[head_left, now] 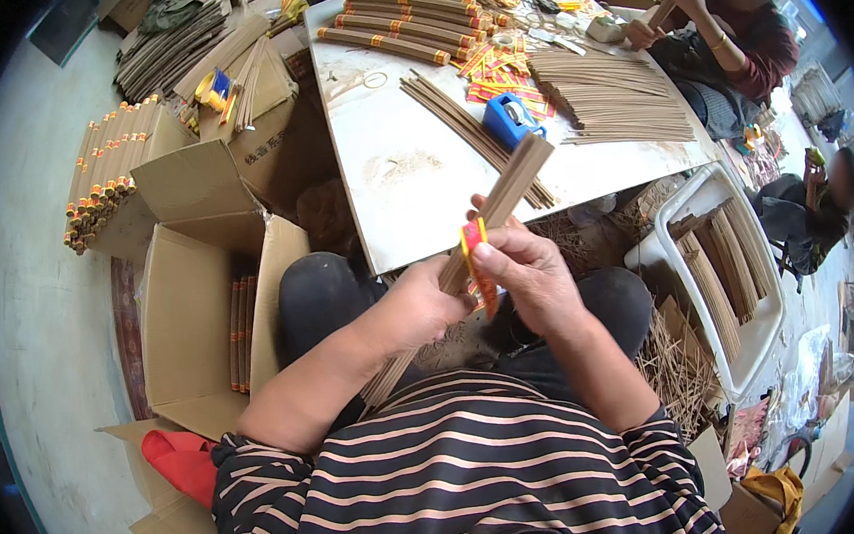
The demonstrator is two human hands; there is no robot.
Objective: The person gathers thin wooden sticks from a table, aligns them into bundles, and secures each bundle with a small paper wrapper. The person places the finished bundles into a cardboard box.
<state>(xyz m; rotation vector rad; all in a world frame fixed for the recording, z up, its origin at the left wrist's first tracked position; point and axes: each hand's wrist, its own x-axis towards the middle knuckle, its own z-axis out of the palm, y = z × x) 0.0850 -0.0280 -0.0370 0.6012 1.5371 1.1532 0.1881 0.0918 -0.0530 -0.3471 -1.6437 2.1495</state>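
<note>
The tabletop [410, 183] is carrying loose heaps of sticks [614, 97], finished wrapped bundles [398, 23], scattered labels [497, 71] and a blue tape dispenser [508, 118], so anything sliding out of the hands is likely landing among look-alike stock or dropping between the knees toward the open boxes [205, 315]; the bundle [488, 212] is being held in the air just in front of the tabletop's near edge, tilting up to the right, and it is looking like a thick, tight sheaf of thin brown sticks with squared-off ends, long enough to be running from below the left hand [420, 308] up past the right hand [528, 269]; the left grip is closing around the lower part of the bundle, and if that clasp is loosening the sticks may be fanning out or slipping lengthwise; the right grip is pinching a small red and yellow label [477, 263] against the bundle, thumb on top; since the strip is narrow and not yet wrapped round, it may be creasing, sitting crooked, or falling away if the pinch is easing.
</note>
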